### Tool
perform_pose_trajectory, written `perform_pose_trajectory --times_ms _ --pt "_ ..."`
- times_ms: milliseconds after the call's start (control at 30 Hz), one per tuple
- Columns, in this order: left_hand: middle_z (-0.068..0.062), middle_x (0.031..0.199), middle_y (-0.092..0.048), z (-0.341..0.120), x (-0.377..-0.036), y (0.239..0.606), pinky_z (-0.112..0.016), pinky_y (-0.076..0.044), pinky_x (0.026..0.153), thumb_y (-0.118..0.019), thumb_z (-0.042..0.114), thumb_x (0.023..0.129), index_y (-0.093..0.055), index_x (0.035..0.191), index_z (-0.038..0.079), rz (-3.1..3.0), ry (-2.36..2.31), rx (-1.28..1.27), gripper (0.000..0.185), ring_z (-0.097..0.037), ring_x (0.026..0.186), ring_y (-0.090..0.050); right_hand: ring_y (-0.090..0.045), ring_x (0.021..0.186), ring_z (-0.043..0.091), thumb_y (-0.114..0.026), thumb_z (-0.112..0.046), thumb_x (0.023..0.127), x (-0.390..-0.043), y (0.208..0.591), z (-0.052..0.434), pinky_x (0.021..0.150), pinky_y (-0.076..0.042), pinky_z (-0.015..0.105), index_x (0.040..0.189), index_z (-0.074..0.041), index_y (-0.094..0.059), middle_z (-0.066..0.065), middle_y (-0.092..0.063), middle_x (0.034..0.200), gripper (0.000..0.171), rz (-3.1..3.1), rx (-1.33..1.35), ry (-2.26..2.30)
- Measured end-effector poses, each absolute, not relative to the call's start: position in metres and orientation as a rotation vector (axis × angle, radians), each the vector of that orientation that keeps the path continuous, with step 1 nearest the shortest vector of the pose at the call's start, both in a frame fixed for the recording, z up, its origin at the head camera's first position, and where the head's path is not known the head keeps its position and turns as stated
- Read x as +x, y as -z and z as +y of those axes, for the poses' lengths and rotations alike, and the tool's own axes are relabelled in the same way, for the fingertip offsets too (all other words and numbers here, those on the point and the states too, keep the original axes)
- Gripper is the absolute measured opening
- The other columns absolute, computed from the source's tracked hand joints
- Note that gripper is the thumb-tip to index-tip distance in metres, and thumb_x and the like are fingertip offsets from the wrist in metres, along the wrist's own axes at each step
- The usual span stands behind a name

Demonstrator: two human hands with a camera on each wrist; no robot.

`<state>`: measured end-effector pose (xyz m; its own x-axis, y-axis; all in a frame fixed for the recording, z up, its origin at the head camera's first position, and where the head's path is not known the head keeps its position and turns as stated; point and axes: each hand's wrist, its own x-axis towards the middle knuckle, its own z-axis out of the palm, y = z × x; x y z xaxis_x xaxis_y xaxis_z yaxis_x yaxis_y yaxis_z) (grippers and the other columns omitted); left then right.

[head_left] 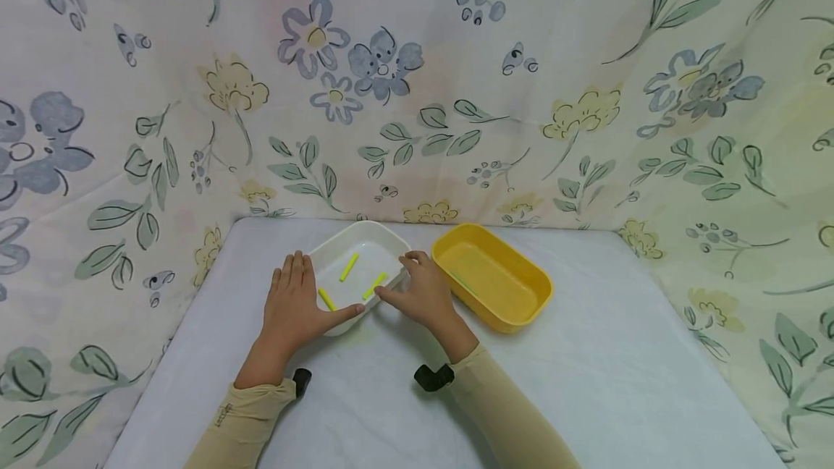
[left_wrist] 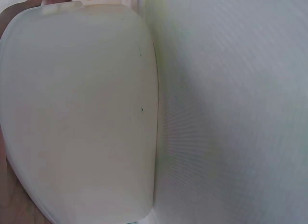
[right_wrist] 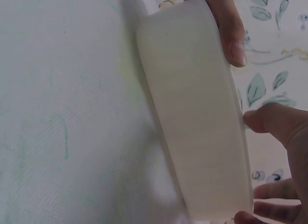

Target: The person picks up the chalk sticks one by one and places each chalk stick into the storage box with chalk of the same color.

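A white rectangular plastic tray (head_left: 345,243) stands at an angle on the table, with three short bright-yellow sticks inside: one stick (head_left: 349,267) toward the back, one (head_left: 327,300) at the left, one (head_left: 375,286) by the near wall. My left hand (head_left: 293,306) lies along the tray's left end, fingers straight and thumb stretched over the near rim. At the right corner my right hand (head_left: 426,295) grips the tray, its thumb on the near rim and fingers bent at the end. The right wrist view shows the tray's outer wall (right_wrist: 192,113) with that thumb touching its rim.
Just right of the white tray is a yellow tray (head_left: 531,277), set at an angle, with a pale greenish strip along its near inner wall. White cloth (head_left: 619,353) covers the table. Flowered fabric (head_left: 417,165) hangs behind and at the sides.
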<state>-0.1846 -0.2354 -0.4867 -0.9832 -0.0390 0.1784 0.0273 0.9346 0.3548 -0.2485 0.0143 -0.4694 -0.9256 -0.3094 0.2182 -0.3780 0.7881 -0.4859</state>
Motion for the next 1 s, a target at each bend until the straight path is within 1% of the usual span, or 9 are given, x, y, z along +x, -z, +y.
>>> perform_pose_trajectory --times_ms 167,233,433,533,633,767,867,1000 --pt "-0.032 0.174 -0.011 -0.235 -0.184 0.487 -0.065 -0.008 0.132 -0.061 0.098 0.072 -0.013 0.164 -0.014 -2.914 0.542 0.008 0.152 -0.049 0.164 -0.009 -0.066 0.123 0.026 -0.076 -0.063 0.088 -0.246 0.469 0.018 0.099 -0.06 0.045 0.148 -0.012 -0.063 0.007 -0.056 0.153 0.079 -2.86 0.54 -0.859" --pt "-0.033 0.174 -0.01 -0.234 -0.183 0.486 -0.065 -0.008 0.132 -0.061 0.097 0.072 -0.013 0.164 -0.014 -2.916 0.547 0.009 0.152 -0.049 0.164 -0.009 -0.067 0.12 0.026 -0.076 -0.061 0.09 -0.245 0.467 0.02 0.097 -0.061 0.043 0.148 -0.012 -0.062 0.006 -0.054 0.153 0.077 -2.86 0.54 -0.9" --pt "-0.034 0.174 -0.011 -0.232 -0.181 0.485 -0.066 -0.009 0.131 -0.063 0.096 0.072 -0.014 0.163 -0.015 -2.902 0.567 0.004 0.151 -0.05 0.163 -0.01 -0.066 0.119 0.026 -0.078 -0.051 0.092 -0.241 0.463 0.032 0.098 -0.06 0.043 0.146 -0.009 -0.063 0.007 -0.055 0.151 0.07 -2.809 0.568 -1.02" --pt "-0.034 0.174 -0.011 -0.231 -0.182 0.486 -0.066 -0.009 0.131 -0.062 0.096 0.072 -0.014 0.163 -0.014 -2.904 0.565 0.003 0.152 -0.05 0.163 -0.01 -0.065 0.119 0.027 -0.08 -0.046 0.092 -0.238 0.461 0.039 0.1 -0.06 0.044 0.143 -0.008 -0.065 0.007 -0.058 0.146 0.065 -2.772 0.575 -1.059" --pt "-0.033 0.174 -0.01 -0.232 -0.184 0.486 -0.066 -0.008 0.132 -0.06 0.098 0.072 -0.012 0.164 -0.014 -2.918 0.555 0.008 0.153 -0.049 0.164 -0.008 -0.063 0.122 0.027 -0.082 -0.043 0.092 -0.234 0.457 0.047 0.104 -0.058 0.047 0.14 -0.009 -0.067 0.006 -0.06 0.142 0.061 -2.761 0.578 -1.074" --pt "-0.032 0.175 -0.009 -0.234 -0.185 0.488 -0.066 -0.007 0.132 -0.058 0.1 0.071 -0.01 0.165 -0.013 -2.925 0.538 0.013 0.154 -0.049 0.164 -0.007 -0.059 0.126 0.026 -0.079 -0.046 0.094 -0.229 0.456 0.058 0.11 -0.052 0.048 0.136 -0.014 -0.07 0.005 -0.063 0.138 0.054 -2.769 0.617 -0.954" --pt "-0.032 0.175 -0.008 -0.235 -0.185 0.49 -0.066 -0.007 0.132 -0.058 0.101 0.07 -0.011 0.164 -0.013 -2.918 0.532 0.013 0.155 -0.049 0.164 -0.008 -0.058 0.124 0.026 -0.078 -0.048 0.093 -0.224 0.459 0.065 0.106 -0.05 0.048 0.13 -0.015 -0.074 0.004 -0.066 0.132 0.049 -2.735 0.663 -0.829" --pt "-0.032 0.175 -0.008 -0.236 -0.185 0.49 -0.066 -0.007 0.132 -0.057 0.101 0.071 -0.011 0.165 -0.013 -2.918 0.537 0.014 0.154 -0.049 0.164 -0.008 -0.058 0.12 0.024 -0.079 -0.047 0.092 -0.218 0.464 0.075 0.101 -0.05 0.045 0.121 -0.017 -0.077 0.001 -0.068 0.127 0.042 -2.69 0.68 -0.749"
